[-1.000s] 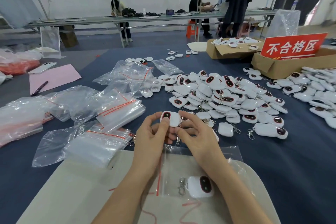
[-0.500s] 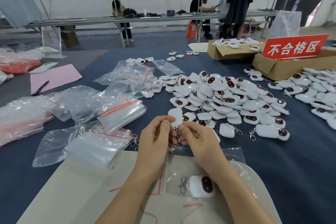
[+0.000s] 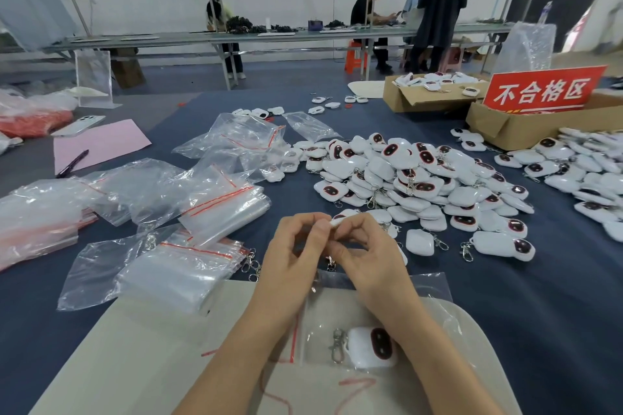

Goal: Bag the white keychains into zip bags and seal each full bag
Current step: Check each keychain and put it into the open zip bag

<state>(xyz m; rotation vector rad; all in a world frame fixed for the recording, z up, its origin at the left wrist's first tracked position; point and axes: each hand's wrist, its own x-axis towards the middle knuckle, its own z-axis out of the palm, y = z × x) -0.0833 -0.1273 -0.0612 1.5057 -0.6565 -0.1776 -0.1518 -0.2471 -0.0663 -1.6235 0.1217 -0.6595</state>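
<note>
Moved since earlier: held keychain now lies tilted edge-on between the fingertips; half a second ago it stood upright with its broad white back to the camera.
Left hand: grip pinched on the keychain's left end, thumb and forefinger closed on it.
Right hand: grip pinched on the same keychain from the right; its metal clasp hangs below between the two hands.
Long axis: runs left to right, slightly raised toward the far right.
Look: small rounded white shell; others show a dark red oval face and a silver clip.
Zip bag: one, flat on the beige board near the camera, red seal line at its left, mouth toward the left.
Inside the bag: one bagged keychain, dark face up, clip pointing left.
Loose pile: too many to count, on the blue table, far right of the hands.
Empty bags: several stacks at left.
</note>
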